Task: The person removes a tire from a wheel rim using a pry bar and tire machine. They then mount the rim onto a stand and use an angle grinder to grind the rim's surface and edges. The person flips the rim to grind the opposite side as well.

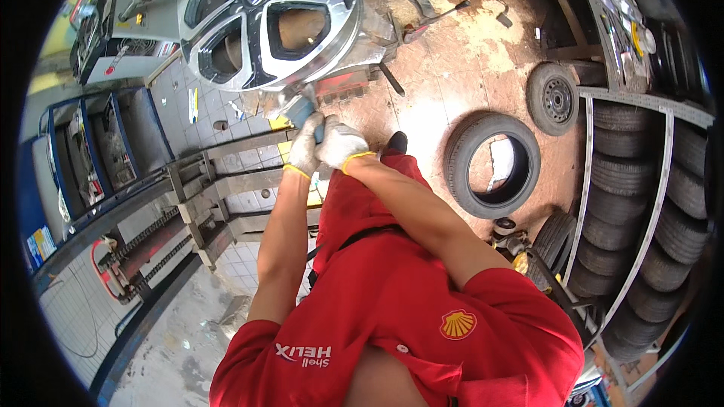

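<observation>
Both my hands wear white gloves with yellow cuffs and are closed around a blue angle grinder (300,110). My left hand (303,152) grips its body from the left, and my right hand (341,143) wraps it from the right, against the left. The grinder's metal head is smeared and reaches the near edge of a large black-and-silver alloy wheel rim (256,7). No tyre is on that rim. Whether the head touches it, I cannot tell. A red block-like part (343,87) sits just under the rim's near edge.
On the tiled floor to the right lie a loose tyre (458,162) and a smaller wheel with a steel rim (540,98). A rack of stacked tyres (618,173) stands beyond. Metal rails (234,183) run at my left, beside blue-edged bins (143,132). A grey cabinet (151,11) stands far left.
</observation>
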Demonstrator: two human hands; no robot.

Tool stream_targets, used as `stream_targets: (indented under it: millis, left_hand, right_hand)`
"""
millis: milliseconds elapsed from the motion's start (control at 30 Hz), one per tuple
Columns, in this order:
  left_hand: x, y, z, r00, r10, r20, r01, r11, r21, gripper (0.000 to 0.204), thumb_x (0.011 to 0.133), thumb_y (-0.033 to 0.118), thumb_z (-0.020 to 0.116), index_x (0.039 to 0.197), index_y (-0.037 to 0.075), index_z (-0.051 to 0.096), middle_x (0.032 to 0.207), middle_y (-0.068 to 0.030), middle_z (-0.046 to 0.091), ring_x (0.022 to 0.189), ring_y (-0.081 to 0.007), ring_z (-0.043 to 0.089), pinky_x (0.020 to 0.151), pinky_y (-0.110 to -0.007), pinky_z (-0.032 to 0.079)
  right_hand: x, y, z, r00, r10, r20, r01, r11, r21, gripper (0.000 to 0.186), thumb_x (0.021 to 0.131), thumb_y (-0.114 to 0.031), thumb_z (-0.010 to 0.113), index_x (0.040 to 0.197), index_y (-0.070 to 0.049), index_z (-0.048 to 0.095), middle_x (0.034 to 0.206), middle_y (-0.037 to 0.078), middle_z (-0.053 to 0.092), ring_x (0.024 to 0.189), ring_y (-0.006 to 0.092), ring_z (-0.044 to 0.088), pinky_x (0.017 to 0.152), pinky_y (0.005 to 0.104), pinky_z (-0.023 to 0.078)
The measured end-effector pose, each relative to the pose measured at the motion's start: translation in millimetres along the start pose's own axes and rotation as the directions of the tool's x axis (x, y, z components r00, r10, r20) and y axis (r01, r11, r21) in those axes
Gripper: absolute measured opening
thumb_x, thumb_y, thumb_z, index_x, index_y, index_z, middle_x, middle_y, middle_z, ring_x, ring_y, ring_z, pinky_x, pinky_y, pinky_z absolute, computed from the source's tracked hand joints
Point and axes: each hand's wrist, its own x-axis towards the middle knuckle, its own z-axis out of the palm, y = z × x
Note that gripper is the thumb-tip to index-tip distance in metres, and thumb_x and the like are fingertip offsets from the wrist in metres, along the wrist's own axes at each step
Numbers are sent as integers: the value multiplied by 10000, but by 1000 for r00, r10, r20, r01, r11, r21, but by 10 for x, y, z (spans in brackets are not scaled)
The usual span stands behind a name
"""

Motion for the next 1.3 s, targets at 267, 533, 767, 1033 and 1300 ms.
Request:
stream_targets:
  millis: [267, 533, 767, 1033, 1300]
  left_hand:
    - [-59, -168, 978, 994, -33, 104, 9, 974, 224, 439, 959, 354, 904, 1251, 48, 785, 1176, -79, 784, 1045, -189, 737, 963, -355, 599]
    - [-199, -37, 827, 995, -25, 92, 11, 990, 143, 517, 971, 363, 884, 1315, 4, 743, 1180, -101, 779, 1040, -217, 740, 959, -384, 602]
    - [-334, 295, 270, 998, 61, 30, -60, 998, -22, 389, 966, 352, 888, 1233, 90, 781, 1117, -43, 779, 1004, -186, 741, 937, -371, 619]
    - [25, -349, 633, 999, 29, -38, -27, 998, 51, 455, 972, 337, 896, 1291, 57, 733, 1138, -58, 769, 995, -200, 741, 897, -375, 613]
    - [56, -357, 1704, 999, 15, 35, -21, 985, 173, 659, 945, 425, 913, 1381, -20, 697, 1186, -125, 781, 1018, -228, 756, 930, -388, 619]
  right_hand:
    - [-211, 237, -674, 971, 222, -85, -217, 974, 71, 653, 904, -418, 809, 1330, 41, 622, 1244, 364, 775, 1245, 504, 750, 1075, 544, 596]
    - [-185, 53, -526, 983, 167, -74, -165, 986, 32, 696, 856, -368, 845, 1356, 63, 625, 1237, 365, 773, 1211, 514, 760, 1056, 533, 608]
    - [-7, -299, -49, 999, -42, -1, 42, 997, -67, 594, 899, -356, 761, 1304, 51, 613, 1140, 359, 790, 1119, 509, 787, 971, 572, 623]
    - [-166, 138, -566, 999, 36, -32, -41, 985, -167, 638, 891, -386, 789, 1331, 25, 576, 1150, 336, 792, 1105, 492, 789, 995, 560, 617]
    - [78, 779, -1243, 994, 90, -63, -96, 990, -103, 819, 828, -440, 878, 1416, 30, 557, 1228, 338, 784, 1169, 512, 766, 1033, 532, 610]
